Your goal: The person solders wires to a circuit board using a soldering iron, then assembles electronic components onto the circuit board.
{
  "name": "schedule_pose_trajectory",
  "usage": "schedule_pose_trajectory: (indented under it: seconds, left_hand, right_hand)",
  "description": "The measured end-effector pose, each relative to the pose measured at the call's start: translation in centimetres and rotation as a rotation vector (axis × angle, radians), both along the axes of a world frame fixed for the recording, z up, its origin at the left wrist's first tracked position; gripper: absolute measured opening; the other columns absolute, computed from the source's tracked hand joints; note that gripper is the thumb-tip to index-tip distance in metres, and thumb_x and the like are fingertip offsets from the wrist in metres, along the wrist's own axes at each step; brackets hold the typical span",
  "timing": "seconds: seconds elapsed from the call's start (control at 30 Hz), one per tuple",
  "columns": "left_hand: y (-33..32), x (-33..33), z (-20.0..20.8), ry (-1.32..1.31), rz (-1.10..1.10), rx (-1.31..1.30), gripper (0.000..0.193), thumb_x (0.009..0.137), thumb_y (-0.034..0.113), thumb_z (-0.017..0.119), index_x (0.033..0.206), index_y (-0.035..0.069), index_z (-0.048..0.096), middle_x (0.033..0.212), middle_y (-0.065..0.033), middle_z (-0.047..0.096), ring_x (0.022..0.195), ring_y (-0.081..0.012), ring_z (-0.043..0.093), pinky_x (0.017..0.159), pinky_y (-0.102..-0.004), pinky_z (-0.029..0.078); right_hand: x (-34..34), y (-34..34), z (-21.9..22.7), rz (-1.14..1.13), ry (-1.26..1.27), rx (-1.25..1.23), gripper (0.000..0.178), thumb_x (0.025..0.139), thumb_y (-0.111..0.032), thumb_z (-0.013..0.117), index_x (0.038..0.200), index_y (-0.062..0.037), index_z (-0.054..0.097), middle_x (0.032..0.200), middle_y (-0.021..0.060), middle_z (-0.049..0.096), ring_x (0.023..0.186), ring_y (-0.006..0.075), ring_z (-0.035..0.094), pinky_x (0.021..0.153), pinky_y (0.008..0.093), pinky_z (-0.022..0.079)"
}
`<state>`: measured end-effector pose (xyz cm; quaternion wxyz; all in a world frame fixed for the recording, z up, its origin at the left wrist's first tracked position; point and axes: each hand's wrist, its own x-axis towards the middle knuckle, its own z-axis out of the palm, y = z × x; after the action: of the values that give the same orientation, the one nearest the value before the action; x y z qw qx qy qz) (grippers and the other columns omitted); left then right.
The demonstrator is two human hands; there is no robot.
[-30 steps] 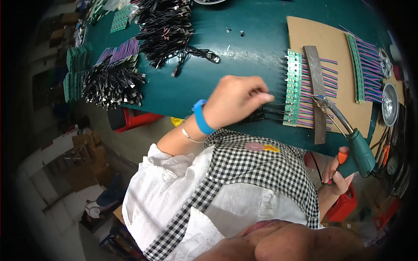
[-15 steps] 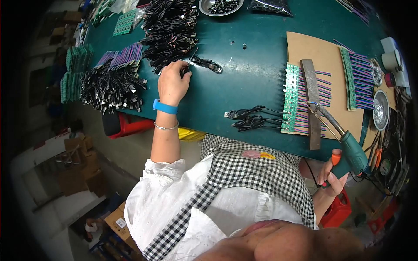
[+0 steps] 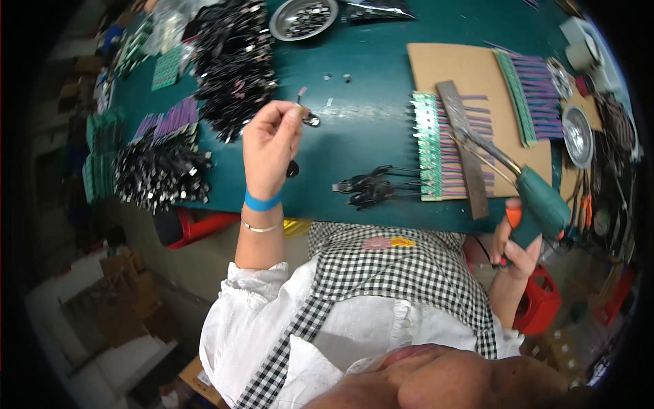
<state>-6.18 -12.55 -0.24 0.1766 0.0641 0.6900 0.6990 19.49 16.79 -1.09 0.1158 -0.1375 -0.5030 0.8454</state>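
Probably the bar holds wires flat, right of frame. Left hand pinches a cable; right hand grips the soldering gun.

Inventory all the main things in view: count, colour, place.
Soldering gun: one, green, right
Cable piles: two, black, left
Wired circuit panels: two, green, right
Panel stacks: count unclear, green, far left
Bar: one, brown, across wires
Cardboard: one, tan, right
Coiled cables: about two, black, near table front
Bowls: two, silver, far edge, right
Table: one, green, centre
Stool: one, red, lower right
Left hand: one, left of centre, holding black cable
Right hand: one, lower right, holding soldering gun
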Motion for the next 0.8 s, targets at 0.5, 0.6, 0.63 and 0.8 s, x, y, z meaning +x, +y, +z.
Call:
schedule_pose_trajectory:
  seconds: [0.5,0.6,0.63,0.8]
  left_hand:
    - [10.5,6.8,2.1,-0.24,-0.798,-0.072,0.019,0.091,0.012,0.055,0.079,0.0,0.063,0.067,0.002,0.059,0.058,-0.0029,0.046,0.054,-0.0199,0.038]
    - [10.7,6.9,2.0,-0.251,-0.82,-0.115,0.016,0.089,0.012,0.058,0.081,0.0,0.064,0.069,0.0001,0.062,0.059,-0.0029,0.05,0.055,-0.02,0.041]
    - [10.7,6.9,1.9,-0.264,-0.827,-0.131,0.013,0.088,0.01,0.061,0.081,0.0,0.064,0.07,-0.0009,0.063,0.06,-0.0027,0.052,0.055,-0.02,0.043]
    - [11.4,7.8,1.3,-0.041,-0.666,-0.079,0.003,0.081,0.0,0.066,0.083,-0.001,0.064,0.072,0.0006,0.064,0.062,-0.0021,0.055,0.057,-0.0188,0.047]
  right_hand:
    - [-6.7,-2.7,0.4,-0.119,0.086,0.226,0.043,0.075,0.006,0.07,0.114,0.006,0.051,0.09,0.0105,0.065,0.074,0.0102,0.061,0.067,0.0224,0.052]
    - [-6.4,-2.5,0.6,-0.049,0.001,0.265,0.036,0.076,0.006,0.07,0.109,0.0063,0.054,0.085,0.0077,0.065,0.072,0.0095,0.061,0.065,0.0222,0.052]
    - [-6.4,-2.5,0.5,-0.041,-0.001,0.258,0.036,0.076,0.006,0.07,0.109,0.0063,0.054,0.085,0.0077,0.065,0.072,0.0095,0.061,0.065,0.0222,0.052]
    - [-6.9,-2.7,0.5,-0.145,-0.009,0.306,0.031,0.076,0.006,0.069,0.104,0.0056,0.057,0.08,0.0055,0.064,0.073,0.0093,0.06,0.067,0.023,0.051]
